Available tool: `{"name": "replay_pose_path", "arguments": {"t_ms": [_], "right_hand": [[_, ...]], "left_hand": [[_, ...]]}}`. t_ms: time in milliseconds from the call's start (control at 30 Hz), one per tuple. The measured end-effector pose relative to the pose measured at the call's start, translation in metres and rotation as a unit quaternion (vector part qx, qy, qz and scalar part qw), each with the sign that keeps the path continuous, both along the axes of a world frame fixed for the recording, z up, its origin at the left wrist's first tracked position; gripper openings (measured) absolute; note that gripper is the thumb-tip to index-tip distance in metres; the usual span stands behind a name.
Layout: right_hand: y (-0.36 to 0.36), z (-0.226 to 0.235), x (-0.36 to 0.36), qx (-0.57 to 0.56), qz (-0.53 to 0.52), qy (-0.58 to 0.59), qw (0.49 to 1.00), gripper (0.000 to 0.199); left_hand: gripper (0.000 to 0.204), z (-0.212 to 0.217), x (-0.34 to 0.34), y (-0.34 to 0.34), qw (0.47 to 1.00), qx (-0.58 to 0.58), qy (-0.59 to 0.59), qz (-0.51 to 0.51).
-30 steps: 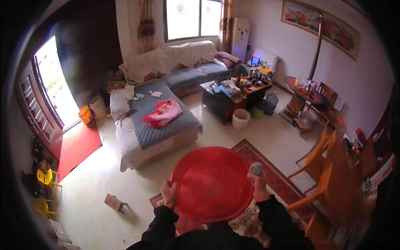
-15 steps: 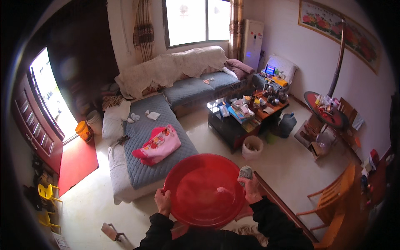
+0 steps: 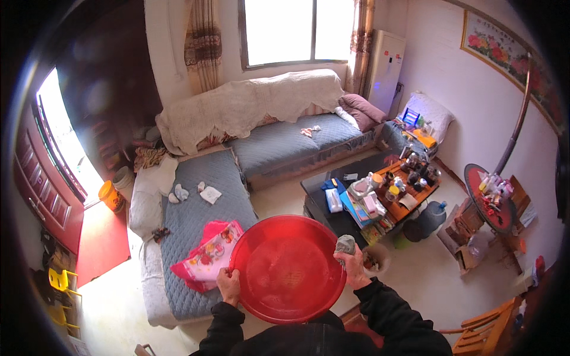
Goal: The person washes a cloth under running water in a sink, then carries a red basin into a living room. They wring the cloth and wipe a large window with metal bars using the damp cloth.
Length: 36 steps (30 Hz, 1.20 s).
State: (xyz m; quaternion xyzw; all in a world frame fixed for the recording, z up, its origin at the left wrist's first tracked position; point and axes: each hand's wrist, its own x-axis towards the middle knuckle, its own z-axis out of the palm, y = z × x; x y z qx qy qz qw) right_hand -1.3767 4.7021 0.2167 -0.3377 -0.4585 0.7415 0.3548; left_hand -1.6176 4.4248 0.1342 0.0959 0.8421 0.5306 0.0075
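Red plastic basin [image 3: 288, 268], held level at chest height. The left hand [image 3: 228, 285] has its grip closed over the near-left rim; the right hand [image 3: 351, 267] pinches the right rim, its grip also closed round a grey crumpled cloth [image 3: 345, 244]. Since the earlier frame the view has advanced: the pink floral cushion [image 3: 208, 258] on the grey daybed [image 3: 196, 219] now lies just left of the basin, and the cluttered coffee surface [image 3: 350, 222] just beyond its right rim.

Bright living rm w/ grey corner sofa [image 3: 237, 178], window [image 3: 294, 29], cluttered dark coffee table [image 3: 344, 204], pale tile floor [image 3: 427, 279].
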Motion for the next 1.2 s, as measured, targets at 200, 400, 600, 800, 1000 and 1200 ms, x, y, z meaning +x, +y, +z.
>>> {"name": "replay_pose_path", "arguments": {"t_ms": [200, 400, 600, 800, 1000, 1200], "right_hand": [[0.121, -0.024, -0.125, 0.004, 0.059, -0.015, 0.998, 0.037], [0.245, -0.035, -0.258, 0.035, 0.136, 0.007, 0.990, 0.038], [0.341, -0.052, -0.368, 0.080, 0.123, -0.067, 0.987, 0.037], [0.424, -0.079, -0.479, 0.050, 0.077, -0.053, 0.994, 0.036], [0.518, -0.090, -0.562, 0.069, -0.042, -0.027, 0.996, 0.034], [0.617, -0.084, -0.608, 0.006, -0.150, 0.001, 0.989, 0.033]], "left_hand": [[0.029, -0.030, -0.114, 0.104, 0.999, 0.004, 0.025, 0.030], [0.029, -0.013, -0.201, 0.192, 0.996, -0.021, -0.007, 0.085], [0.021, -0.001, -0.297, 0.280, 0.996, -0.012, 0.034, 0.082], [0.019, -0.008, -0.429, 0.381, 1.000, -0.005, 0.008, 0.024], [0.020, 0.001, -0.552, 0.515, 0.998, -0.010, 0.040, -0.043], [0.015, 0.004, -0.650, 0.667, 0.984, 0.055, 0.012, -0.171]]}}
